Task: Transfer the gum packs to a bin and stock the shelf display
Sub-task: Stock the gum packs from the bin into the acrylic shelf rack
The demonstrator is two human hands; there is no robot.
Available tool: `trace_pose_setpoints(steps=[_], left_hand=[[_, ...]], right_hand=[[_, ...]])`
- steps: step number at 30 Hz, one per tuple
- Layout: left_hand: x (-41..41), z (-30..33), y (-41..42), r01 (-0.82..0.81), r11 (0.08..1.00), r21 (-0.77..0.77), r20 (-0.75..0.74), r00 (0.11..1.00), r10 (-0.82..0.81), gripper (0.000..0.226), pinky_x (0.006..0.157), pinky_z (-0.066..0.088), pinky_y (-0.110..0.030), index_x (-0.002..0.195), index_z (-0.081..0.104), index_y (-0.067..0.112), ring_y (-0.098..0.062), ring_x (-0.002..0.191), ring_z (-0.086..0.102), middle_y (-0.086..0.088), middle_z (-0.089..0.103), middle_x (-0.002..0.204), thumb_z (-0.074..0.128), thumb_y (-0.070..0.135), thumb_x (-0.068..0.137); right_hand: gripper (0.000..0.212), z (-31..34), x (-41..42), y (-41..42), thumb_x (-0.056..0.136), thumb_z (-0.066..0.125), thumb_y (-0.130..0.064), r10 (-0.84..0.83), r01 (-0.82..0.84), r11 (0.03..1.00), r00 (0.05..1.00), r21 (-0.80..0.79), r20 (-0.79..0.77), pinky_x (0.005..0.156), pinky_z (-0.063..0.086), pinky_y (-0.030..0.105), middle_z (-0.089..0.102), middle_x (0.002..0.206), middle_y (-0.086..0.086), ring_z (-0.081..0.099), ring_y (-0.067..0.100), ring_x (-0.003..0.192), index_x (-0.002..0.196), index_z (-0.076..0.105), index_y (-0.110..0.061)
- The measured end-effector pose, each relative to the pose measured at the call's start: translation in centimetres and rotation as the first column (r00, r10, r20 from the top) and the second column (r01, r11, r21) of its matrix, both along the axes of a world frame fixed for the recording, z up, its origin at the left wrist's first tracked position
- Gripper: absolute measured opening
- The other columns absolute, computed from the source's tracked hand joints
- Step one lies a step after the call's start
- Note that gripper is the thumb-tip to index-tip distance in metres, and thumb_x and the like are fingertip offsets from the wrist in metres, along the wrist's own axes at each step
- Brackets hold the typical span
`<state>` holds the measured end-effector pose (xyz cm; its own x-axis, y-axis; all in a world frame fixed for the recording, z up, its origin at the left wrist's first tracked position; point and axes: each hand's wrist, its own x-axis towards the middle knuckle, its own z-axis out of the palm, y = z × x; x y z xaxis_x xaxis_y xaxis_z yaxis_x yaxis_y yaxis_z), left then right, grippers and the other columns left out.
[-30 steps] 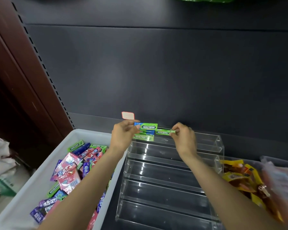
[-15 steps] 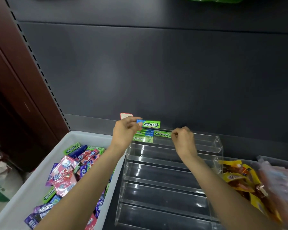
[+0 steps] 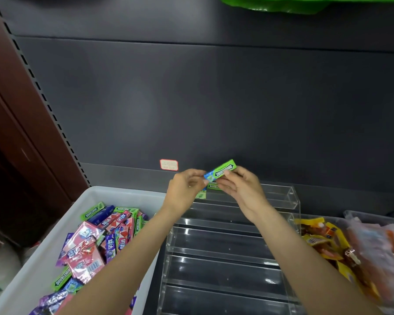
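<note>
Right hand has come over to join left hand; both pinch one green gum pack, now tilted above the display's top tier, ready for placing

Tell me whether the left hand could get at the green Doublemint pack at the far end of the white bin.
Probably yes. The left hand is above the bin's far right corner, and the green Doublemint pack lies on top of the pile, uncovered. But that hand pinches the held gum pack with the right hand, so it must let go first.
</note>
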<state>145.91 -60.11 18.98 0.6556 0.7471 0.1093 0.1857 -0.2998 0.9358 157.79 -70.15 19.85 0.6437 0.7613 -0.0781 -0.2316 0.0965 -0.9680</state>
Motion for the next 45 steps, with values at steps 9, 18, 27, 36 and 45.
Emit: trace_pose_setpoints(steps=[9,18,27,36,45], left_hand=[[-2.3,-2.1,2.3,0.388,0.608,0.693,-0.575,0.805,0.142,0.053,0.113,0.016,-0.027,0.145,0.031,0.027,-0.015,0.137,0.029,0.006,0.032,0.150,0.048,0.036,0.095],[-2.5,-2.6,2.6,0.455,0.521,0.722,-0.626,0.751,0.212,0.051,0.118,0.006,-0.033,0.147,0.024,0.028,-0.019,0.139,0.026,0.000,0.028,0.151,0.040,0.032,0.099],[-2.3,-2.6,2.3,0.400,0.579,0.711,-0.579,0.800,0.158,0.050,0.111,0.025,-0.027,0.145,0.031,0.025,-0.019,0.133,0.032,0.000,0.034,0.148,0.045,0.028,0.097],[-9.3,-2.2,2.2,0.099,0.777,0.622,-0.413,0.885,0.217,0.035,0.096,0.038,-0.030,0.129,0.050,0.020,-0.019,0.120,0.044,0.001,0.048,0.133,0.050,0.029,0.095],[-22.6,-5.9,9.8,-0.053,0.905,0.421,-0.502,0.818,0.281,0.040,0.098,0.040,-0.034,0.127,0.055,0.011,-0.030,0.116,0.051,-0.011,0.054,0.126,0.060,0.015,0.088]], right_hand=[[0.015,-1.3,2.8,0.0,0.085,0.067,-0.015,0.196,0.261,0.900,0.472,-0.349,0.860,0.070,0.051,0.030,0.061,0.081,-0.006,0.057,0.010,0.071,0.100,0.068,-0.016],[0.017,-1.9,1.5,2.1,0.090,0.060,-0.023,0.420,0.376,0.812,0.158,-0.447,0.894,0.068,0.038,0.024,0.059,0.104,-0.002,0.053,0.015,0.100,0.106,0.066,-0.019],[0.016,-2.0,1.1,2.4,0.090,0.061,-0.022,0.397,0.337,0.832,0.191,-0.440,0.898,0.068,0.038,0.024,0.058,0.101,-0.001,0.054,0.015,0.097,0.104,0.066,-0.017],[0.014,-1.8,-5.0,3.1,0.086,0.063,-0.011,0.225,0.070,0.958,0.414,-0.277,0.882,0.076,0.049,0.026,0.062,0.094,0.001,0.059,0.014,0.084,0.098,0.070,-0.013],[0.021,-5.2,-16.5,9.5,0.090,0.056,-0.014,0.462,-0.078,0.880,0.369,-0.468,0.806,0.080,0.048,0.029,0.059,0.104,0.002,0.058,0.014,0.091,0.108,0.066,-0.015]])
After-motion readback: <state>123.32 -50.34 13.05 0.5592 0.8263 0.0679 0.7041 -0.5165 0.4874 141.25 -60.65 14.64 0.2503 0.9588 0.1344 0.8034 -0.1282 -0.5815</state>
